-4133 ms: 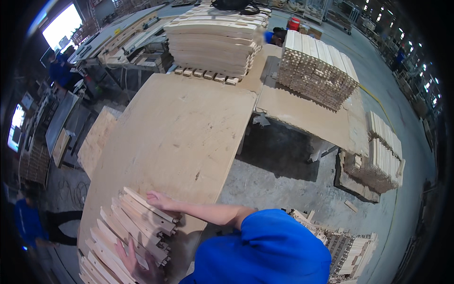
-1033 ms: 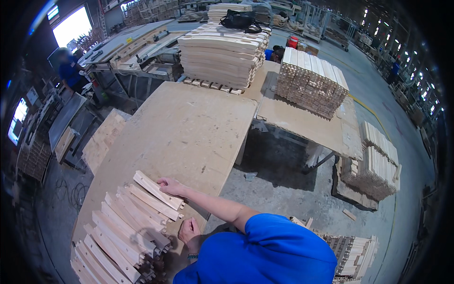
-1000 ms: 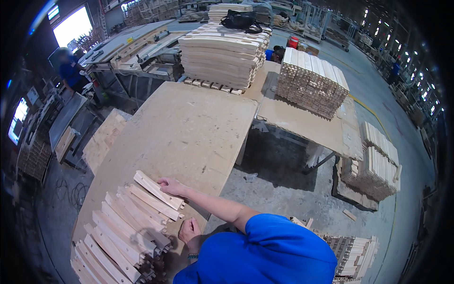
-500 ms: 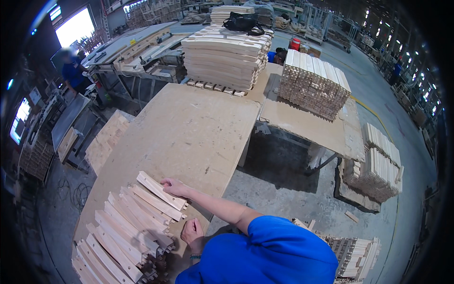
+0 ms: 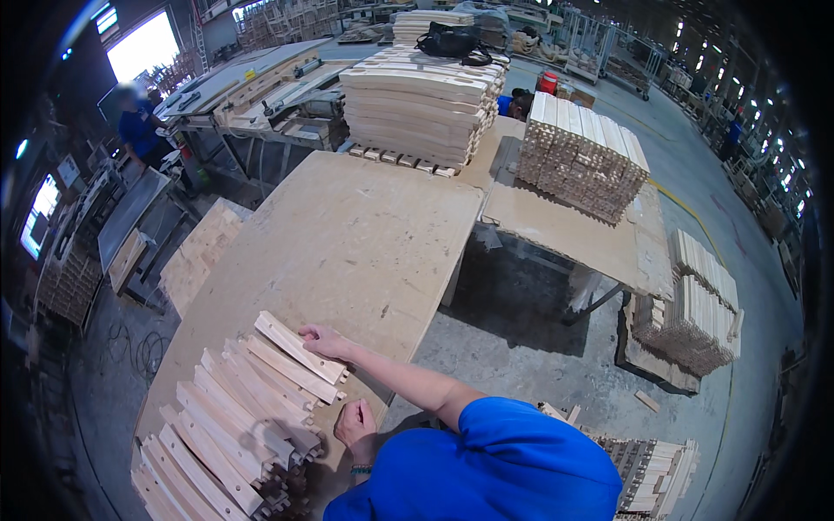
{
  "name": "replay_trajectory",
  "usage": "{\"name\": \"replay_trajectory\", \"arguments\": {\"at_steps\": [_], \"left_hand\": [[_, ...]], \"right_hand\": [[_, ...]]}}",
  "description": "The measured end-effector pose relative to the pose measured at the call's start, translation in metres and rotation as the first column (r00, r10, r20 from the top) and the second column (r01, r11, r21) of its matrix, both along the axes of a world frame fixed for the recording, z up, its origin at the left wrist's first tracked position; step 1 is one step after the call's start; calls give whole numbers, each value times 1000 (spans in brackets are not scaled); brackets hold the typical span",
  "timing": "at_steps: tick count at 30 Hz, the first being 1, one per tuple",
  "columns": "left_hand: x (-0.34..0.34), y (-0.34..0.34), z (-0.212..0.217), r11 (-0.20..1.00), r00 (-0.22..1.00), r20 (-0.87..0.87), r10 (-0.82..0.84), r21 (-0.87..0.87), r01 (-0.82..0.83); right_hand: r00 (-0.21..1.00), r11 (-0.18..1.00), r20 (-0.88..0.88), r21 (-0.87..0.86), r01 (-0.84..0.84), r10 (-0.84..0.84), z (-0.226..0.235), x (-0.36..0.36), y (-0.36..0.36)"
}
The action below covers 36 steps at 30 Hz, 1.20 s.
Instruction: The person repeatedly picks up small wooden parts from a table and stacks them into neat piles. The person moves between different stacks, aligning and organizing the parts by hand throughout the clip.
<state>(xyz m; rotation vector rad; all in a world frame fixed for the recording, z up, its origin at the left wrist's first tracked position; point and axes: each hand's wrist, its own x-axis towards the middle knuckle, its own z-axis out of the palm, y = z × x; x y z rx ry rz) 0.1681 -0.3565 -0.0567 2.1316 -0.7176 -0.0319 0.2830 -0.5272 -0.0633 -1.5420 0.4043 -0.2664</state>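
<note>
A row of pale wooden slats (image 5: 228, 399) lies side by side on the table at the lower left, with small holes and notched ends. My right hand (image 5: 327, 341) reaches across to the outermost slat (image 5: 295, 346), its curled fingers gripping the long edge. Closer to my body, my left hand (image 5: 354, 425) is closed in a loose fist beside the notched slat ends, with nothing visible in it. A bracelet circles the left wrist. More slat pieces stack beneath the near end of the row, partly in shadow.
The tan tabletop (image 5: 347, 227) stretches away from me. At its far end stands a tall stack of slats (image 5: 417, 117) with a black bag (image 5: 452, 42) on top. Another stack (image 5: 582, 152) stands on the right-hand table. Bundles (image 5: 691, 317) sit lower right. A person in blue (image 5: 139, 130) stands far left.
The view has shifted very slightly. My right hand stays at the outermost slat and my left fist stays beside the slat ends; no slat has visibly moved along the table.
</note>
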Motion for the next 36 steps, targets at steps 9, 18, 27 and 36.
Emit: {"name": "replay_trajectory", "arguments": {"at_steps": [9, 18, 27, 36], "left_hand": [[1, 1, -2, 1000, 999, 48, -19, 6, 19], [0, 2, 1, 1000, 1000, 16, -4, -10, 4], [0, 3, 3, 999, 1000, 12, -25, 20, 25], [0, 3, 4, 1000, 1000, -28, -13, -12, 12]], "right_hand": [[1000, 998, -4, 51, -20, 20, -3, 2, 0], [997, 982, 1, 173, -72, 73, -2, 1, -3], [998, 977, 5, 203, -70, 70, -1, 0, -4], [999, 976, -5, 214, -38, 39, -4, 2, -6]]}}
